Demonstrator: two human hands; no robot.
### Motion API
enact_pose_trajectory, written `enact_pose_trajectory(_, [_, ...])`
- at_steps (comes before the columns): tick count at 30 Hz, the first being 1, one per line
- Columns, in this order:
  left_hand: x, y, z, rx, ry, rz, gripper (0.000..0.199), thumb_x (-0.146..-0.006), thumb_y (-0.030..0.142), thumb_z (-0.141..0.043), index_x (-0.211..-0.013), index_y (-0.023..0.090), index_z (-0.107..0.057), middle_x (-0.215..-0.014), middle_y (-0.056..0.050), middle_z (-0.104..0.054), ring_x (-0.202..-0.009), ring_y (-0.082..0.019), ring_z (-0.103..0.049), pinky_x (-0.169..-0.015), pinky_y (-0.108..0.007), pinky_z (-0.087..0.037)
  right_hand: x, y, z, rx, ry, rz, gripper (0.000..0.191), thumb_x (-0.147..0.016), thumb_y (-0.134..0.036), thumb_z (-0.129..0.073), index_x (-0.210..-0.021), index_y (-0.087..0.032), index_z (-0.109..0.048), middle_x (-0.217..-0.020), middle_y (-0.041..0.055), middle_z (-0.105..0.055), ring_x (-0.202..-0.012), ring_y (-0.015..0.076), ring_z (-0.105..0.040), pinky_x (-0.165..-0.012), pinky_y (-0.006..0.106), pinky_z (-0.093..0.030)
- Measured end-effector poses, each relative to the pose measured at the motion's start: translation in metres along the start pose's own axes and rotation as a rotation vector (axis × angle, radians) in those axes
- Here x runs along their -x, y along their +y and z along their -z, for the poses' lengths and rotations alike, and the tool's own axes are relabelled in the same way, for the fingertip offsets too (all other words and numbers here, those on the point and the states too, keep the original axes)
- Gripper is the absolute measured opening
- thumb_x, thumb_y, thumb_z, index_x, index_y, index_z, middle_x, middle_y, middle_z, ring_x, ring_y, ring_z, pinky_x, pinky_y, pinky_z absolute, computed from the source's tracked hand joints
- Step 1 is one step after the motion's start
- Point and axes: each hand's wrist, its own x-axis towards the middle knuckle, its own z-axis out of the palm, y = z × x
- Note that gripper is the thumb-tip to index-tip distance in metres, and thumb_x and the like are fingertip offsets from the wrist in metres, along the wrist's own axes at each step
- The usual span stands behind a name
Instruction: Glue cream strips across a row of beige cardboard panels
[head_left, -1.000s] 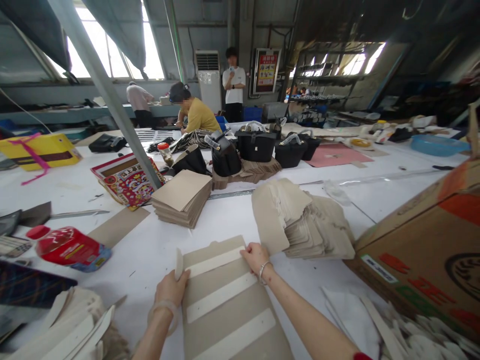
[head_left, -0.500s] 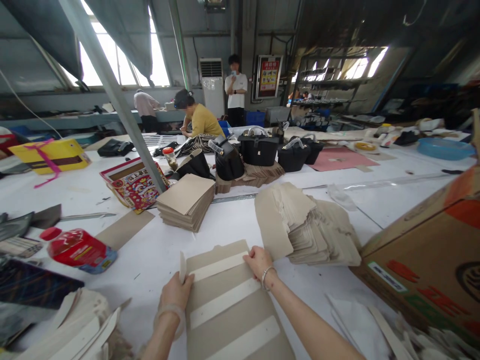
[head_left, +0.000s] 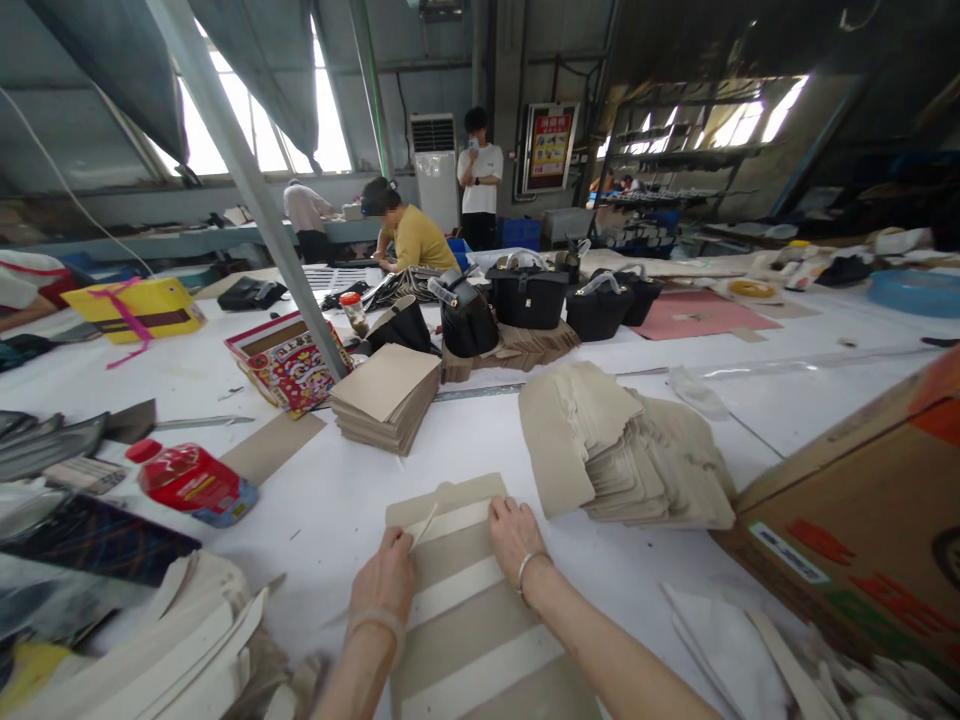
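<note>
A grey-beige panel point(head_left: 450, 597) of card-like sheet lies on the white table in front of me, crossed by several pale strips point(head_left: 465, 587). On its left side, my left hand point(head_left: 385, 580) is closed, pinching a narrow pale strip point(head_left: 424, 526) whose end stands up edge-on from the fingers. My right hand point(head_left: 517, 542) rests at the panel's upper right edge, fingers laid on the end of the top strip and holding nothing I can see. Its thumb is hidden.
A fanned pile of beige panels point(head_left: 637, 450) lies ahead right, beside a cardboard box point(head_left: 847, 530). Ahead left is a stack of sheets point(head_left: 386, 400). Loose pale strips point(head_left: 180, 640) and a red bottle point(head_left: 195, 482) are left. Black bags point(head_left: 529, 298) stand farther back; co-workers are beyond.
My left hand has moved up and right over the panel's edge, and the strip end in it leans right. My right hand's fingers have flattened from a pinch. The view has shifted slightly.
</note>
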Motion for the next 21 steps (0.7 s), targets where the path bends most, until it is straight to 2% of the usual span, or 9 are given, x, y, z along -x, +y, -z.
enact_pose_trajectory(5, [0.005, 0.005, 0.01, -0.031, -0.04, -0.027, 0.037, -0.079, 0.009, -0.03, -0.097, 0.021, -0.06, -0.123, -0.008, -0.051, -0.085, -0.021, -0.064, -0.066, -0.032, -0.045, 0.0, -0.001, 0.007, -0.017, -0.029, 0.015, 0.031, -0.076, -0.002, -0.043, -0.097, -0.01, -0.064, -0.105, 0.0181, -0.058, -0.1, 0.0262, -0.048, -0.08, 0.038, -0.035])
enact_pose_trajectory(9, [0.004, 0.007, 0.034, -0.013, -0.049, -0.041, 0.03, -0.08, 0.014, -0.034, -0.089, 0.018, -0.062, -0.112, -0.011, -0.058, -0.088, -0.024, -0.064, -0.07, -0.034, -0.046, -0.002, 0.006, 0.023, -0.101, -0.02, -0.025, 0.028, -0.073, -0.004, -0.047, -0.093, -0.012, -0.066, -0.103, 0.0156, -0.061, -0.101, 0.0267, -0.051, -0.082, 0.038, -0.035])
enact_pose_trajectory(11, [0.009, 0.009, 0.049, 0.006, -0.043, -0.062, 0.028, -0.082, 0.019, -0.036, -0.095, 0.02, -0.06, -0.111, -0.01, -0.059, -0.091, -0.024, -0.063, -0.073, -0.034, -0.046, 0.003, 0.007, 0.031, -0.166, -0.001, -0.056, 0.029, -0.074, -0.009, -0.048, -0.098, -0.015, -0.064, -0.104, 0.0131, -0.062, -0.104, 0.0268, -0.051, -0.085, 0.038, -0.035])
enact_pose_trajectory(13, [0.021, 0.015, 0.062, 0.029, -0.042, -0.103, 0.029, -0.085, 0.026, -0.035, -0.103, 0.022, -0.057, -0.108, -0.009, -0.061, -0.093, -0.024, -0.062, -0.074, -0.034, -0.046, 0.014, 0.003, 0.038, -0.235, 0.014, -0.076, 0.034, -0.078, -0.017, -0.048, -0.11, -0.017, -0.058, -0.108, 0.0103, -0.061, -0.101, 0.0228, -0.054, -0.085, 0.034, -0.038])
enact_pose_trajectory(15, [0.039, 0.025, 0.071, 0.051, -0.056, -0.167, 0.031, -0.087, 0.033, -0.031, -0.103, 0.024, -0.056, -0.101, -0.008, -0.065, -0.093, -0.024, -0.062, -0.074, -0.033, -0.046, 0.032, -0.009, 0.042, -0.508, -0.007, -0.093, 0.043, -0.08, -0.027, -0.047, -0.122, -0.018, -0.048, -0.115, 0.0091, -0.058, -0.087, 0.0171, -0.06, -0.075, 0.029, -0.045])
enact_pose_trajectory(17, [0.063, 0.037, 0.076, 0.071, -0.086, -0.241, 0.034, -0.088, 0.04, -0.028, -0.096, 0.026, -0.058, -0.093, -0.006, -0.067, -0.09, -0.023, -0.064, -0.072, -0.031, -0.046, 0.055, -0.025, 0.045, -0.99, -0.051, -0.111, 0.052, -0.079, -0.037, -0.05, -0.127, -0.019, -0.04, -0.116, 0.0092, -0.056, -0.07, 0.0134, -0.061, -0.061, 0.027, -0.048])
enact_pose_trajectory(19, [0.09, 0.05, 0.08, 0.095, -0.129, -0.325, 0.038, -0.088, 0.044, -0.026, -0.09, 0.027, -0.06, -0.088, -0.004, -0.069, -0.085, -0.022, -0.065, -0.069, -0.03, -0.046, 0.08, -0.041, 0.048, -1.445, -0.074, -0.141, 0.058, -0.074, -0.046, -0.056, -0.123, -0.018, -0.041, -0.1, 0.0072, -0.061, -0.059, 0.0128, -0.059, -0.051, 0.026, -0.046])
enact_pose_trajectory(21, [0.118, 0.061, 0.082, 0.136, -0.17, -0.371, 0.039, -0.089, 0.044, -0.024, -0.094, 0.028, -0.06, -0.087, -0.004, -0.069, -0.084, -0.023, -0.065, -0.068, -0.03, -0.046, 0.107, -0.052, 0.054, -1.679, -0.068, -0.193, 0.054, -0.068, -0.047, -0.064, -0.11, -0.017, -0.049, -0.076, 0.0008, -0.061, -0.052, 0.0113, -0.054, -0.046, 0.023, -0.042])
